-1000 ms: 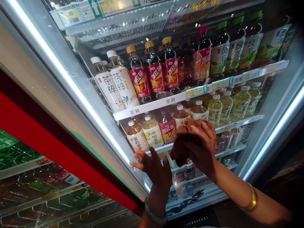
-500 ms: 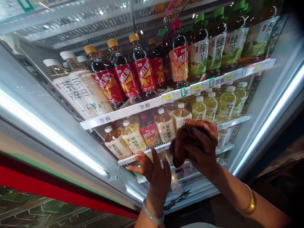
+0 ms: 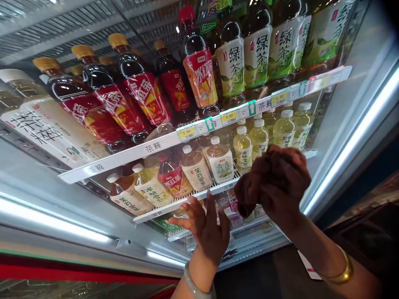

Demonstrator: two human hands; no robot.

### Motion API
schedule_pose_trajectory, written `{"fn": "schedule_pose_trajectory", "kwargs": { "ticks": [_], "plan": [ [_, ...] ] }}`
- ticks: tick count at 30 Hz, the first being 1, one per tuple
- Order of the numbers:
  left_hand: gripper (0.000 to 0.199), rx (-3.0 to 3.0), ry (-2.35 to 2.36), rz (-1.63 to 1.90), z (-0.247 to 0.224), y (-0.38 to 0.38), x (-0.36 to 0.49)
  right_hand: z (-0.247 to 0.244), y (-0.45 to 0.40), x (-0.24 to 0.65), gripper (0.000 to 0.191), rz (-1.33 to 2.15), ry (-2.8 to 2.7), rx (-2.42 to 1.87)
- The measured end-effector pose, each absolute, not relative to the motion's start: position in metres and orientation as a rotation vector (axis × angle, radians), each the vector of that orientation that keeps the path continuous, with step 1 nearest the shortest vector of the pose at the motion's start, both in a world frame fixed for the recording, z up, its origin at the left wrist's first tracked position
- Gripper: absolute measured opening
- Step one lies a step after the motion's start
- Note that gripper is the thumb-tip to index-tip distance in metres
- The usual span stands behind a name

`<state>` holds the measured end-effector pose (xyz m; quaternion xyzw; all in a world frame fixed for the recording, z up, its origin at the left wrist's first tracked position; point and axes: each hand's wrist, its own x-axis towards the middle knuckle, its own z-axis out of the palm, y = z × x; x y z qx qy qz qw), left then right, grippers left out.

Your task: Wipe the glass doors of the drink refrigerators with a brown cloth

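My right hand is closed around a crumpled dark brown cloth, raised in front of the lower shelves of a lit drinks cooler. To its left, my left hand holds nothing, its fingers spread apart near the edge of a lower shelf. Behind the hands stand small bottles, among them a pale-labelled tea bottle and a red-labelled one. Part of the shelf's right side is hidden by the cloth and my right hand. I cannot tell whether either hand touches anything on the cooler.
An upper shelf edge carries price tags. On it stand red-labelled tea bottles, green tea bottles and tilted white-labelled bottles. Bright light strips line the cooler's sides. A red band runs along the lower left.
The view has come closer to the cooler, so the upper bottles look larger and further left. My right hand with the cloth has shifted right in view; my left hand stays spread.
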<state>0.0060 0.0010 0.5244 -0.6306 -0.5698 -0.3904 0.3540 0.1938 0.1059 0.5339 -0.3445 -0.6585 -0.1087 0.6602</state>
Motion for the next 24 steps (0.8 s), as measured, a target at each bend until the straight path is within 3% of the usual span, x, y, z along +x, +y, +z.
{"fn": "schedule_pose_trajectory", "kwargs": {
  "ticks": [4,7,9,12,15,19,24],
  "plan": [
    [0.096,-1.589,-1.552,-1.033,0.528,0.01,0.016,0.541,0.102,0.178,0.06,-0.245,-1.342,-0.641],
    [0.095,-1.655,-1.531,-1.018,0.522,0.015,0.028,0.503,0.089,0.182,0.034,-0.318,-1.566,-0.515],
    [0.087,-1.744,-1.454,-0.995,0.516,0.02,0.045,0.479,0.091,0.204,0.027,-0.345,-1.668,-0.491],
    [0.077,-1.868,-1.337,-0.979,0.51,0.033,0.079,0.476,0.114,0.245,0.043,-0.267,-1.578,-0.576],
    [0.078,-1.841,-1.393,-1.05,0.511,0.046,0.106,0.509,0.135,0.262,0.061,-0.246,-1.444,-0.636],
    [0.087,-1.809,-1.429,-1.137,0.513,0.052,0.117,0.529,0.135,0.255,0.045,-0.42,-1.497,-0.529],
    [0.09,-1.936,-1.408,-1.098,0.509,0.05,0.117,0.48,0.138,0.292,0.035,-0.455,-1.733,-0.496]
  ]
}}
